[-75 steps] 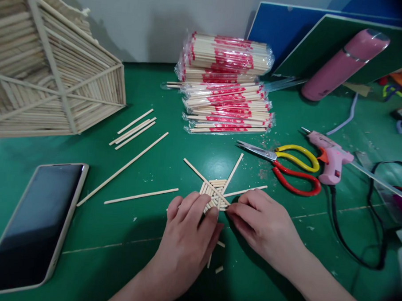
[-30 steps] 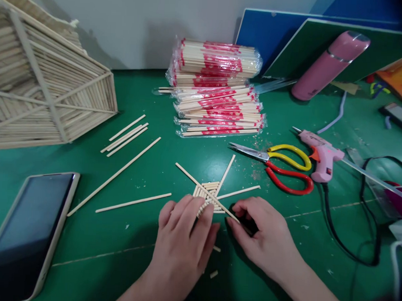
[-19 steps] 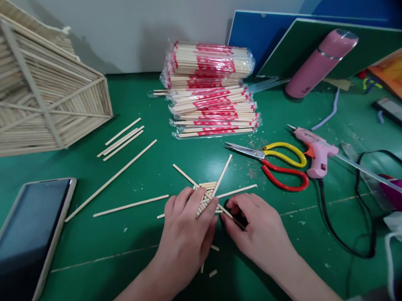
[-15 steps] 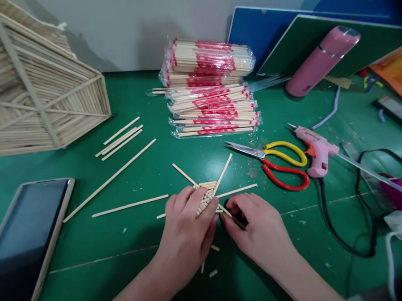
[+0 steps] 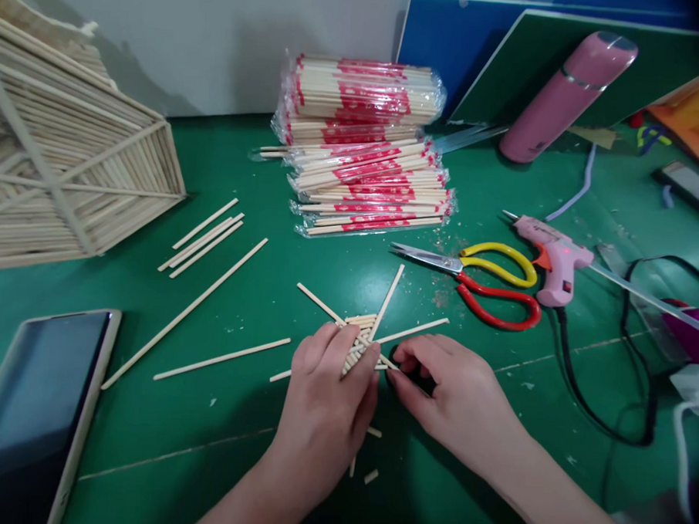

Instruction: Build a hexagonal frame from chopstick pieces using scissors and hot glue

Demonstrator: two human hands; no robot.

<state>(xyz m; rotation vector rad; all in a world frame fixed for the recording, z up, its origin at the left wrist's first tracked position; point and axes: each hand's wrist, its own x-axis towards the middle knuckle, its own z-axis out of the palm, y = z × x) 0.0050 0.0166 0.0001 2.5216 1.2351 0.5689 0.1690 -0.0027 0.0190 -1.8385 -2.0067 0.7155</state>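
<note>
A small panel of short wooden sticks, with longer sticks crossing it like spokes, lies on the green table. My left hand lies over the panel's near left part, fingers together and pressing down on it. My right hand is beside it on the right, thumb and fingers curled in a pinch at the end of one crossing stick. Two cut stick bits lie just below my left hand.
Loose long sticks and a few shorter ones lie to the left. Wrapped chopstick packs are stacked behind. Scissors, a pink glue gun with cord, a pink flask, a phone and a large stick structure surround the work.
My right hand's fingers curled from lying flat into a pinch on a crossing stick. My left hand stayed pressed on the panel. The view shifted slightly.
</note>
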